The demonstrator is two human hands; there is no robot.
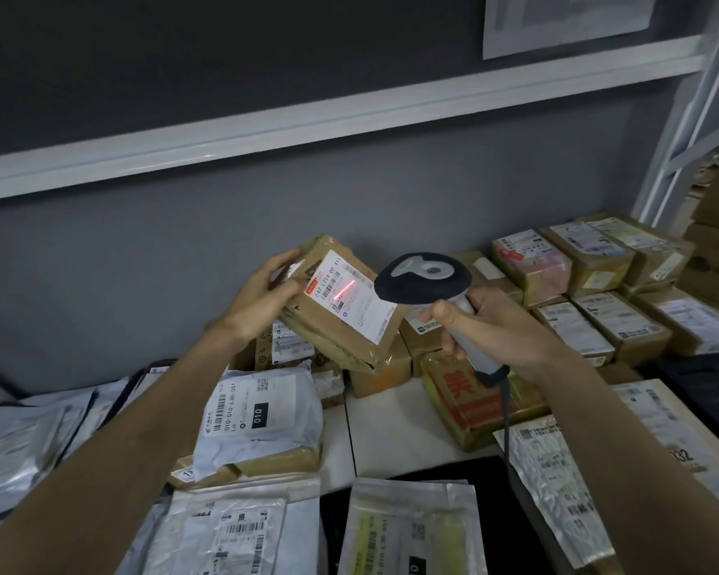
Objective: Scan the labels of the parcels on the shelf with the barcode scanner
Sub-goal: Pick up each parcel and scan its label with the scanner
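Note:
My left hand (262, 294) holds a brown cardboard parcel (328, 325) tilted up above the shelf, its white label (349, 300) facing me. A red laser line falls across the barcode on that label. My right hand (494, 325) grips the handle of a grey and black barcode scanner (422, 278), whose head points left at the parcel from a short distance. Its dark cable (506, 412) hangs down over the shelf.
The white shelf board (395, 429) carries many parcels: grey mailer bags (262, 412) at left and front, brown boxes (598, 321) in rows at right, a yellow-green box with red print (470, 398) in the middle. A grey wall and an upper shelf rail (308, 118) stand behind.

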